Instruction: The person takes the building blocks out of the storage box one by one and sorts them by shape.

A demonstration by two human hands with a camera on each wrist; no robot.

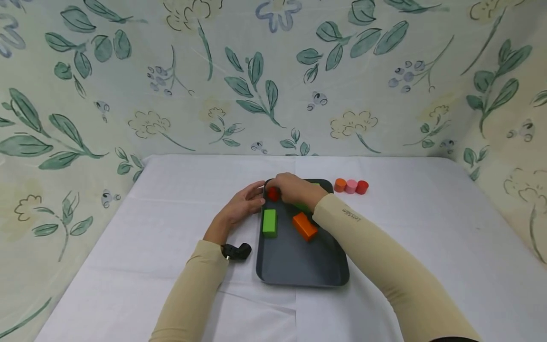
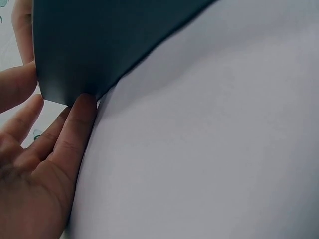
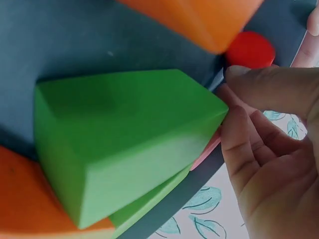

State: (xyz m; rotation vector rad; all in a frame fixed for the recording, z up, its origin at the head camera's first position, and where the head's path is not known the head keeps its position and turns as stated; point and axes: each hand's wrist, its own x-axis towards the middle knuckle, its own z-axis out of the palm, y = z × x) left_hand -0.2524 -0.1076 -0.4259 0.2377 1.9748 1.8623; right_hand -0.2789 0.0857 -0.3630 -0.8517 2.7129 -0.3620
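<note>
A dark grey tray (image 1: pixel 303 266) lies on the white cloth. My right hand (image 1: pixel 295 187) reaches over its far left corner and holds a small red cylinder (image 1: pixel 273 194). In the right wrist view the thumb lies against the red cylinder (image 3: pixel 250 50); where the other fingertips end is partly hidden. Beside that hand stands a large green block (image 3: pixel 129 129). My left hand (image 1: pixel 243 205) is at the tray's left side, its fairly straight fingers touching the outer wall in the left wrist view. Inside the tray lie a light green block (image 1: pixel 269 223) and a tilted orange block (image 1: pixel 305 226).
Right of the tray, an orange cylinder (image 1: pixel 340 185), a pink cylinder (image 1: pixel 351 186) and another red cylinder (image 1: pixel 362 187) stand in a row. A pink piece (image 3: pixel 205 152) shows partly behind the large green block. A floral cloth (image 1: pixel 273 95) hangs behind the table.
</note>
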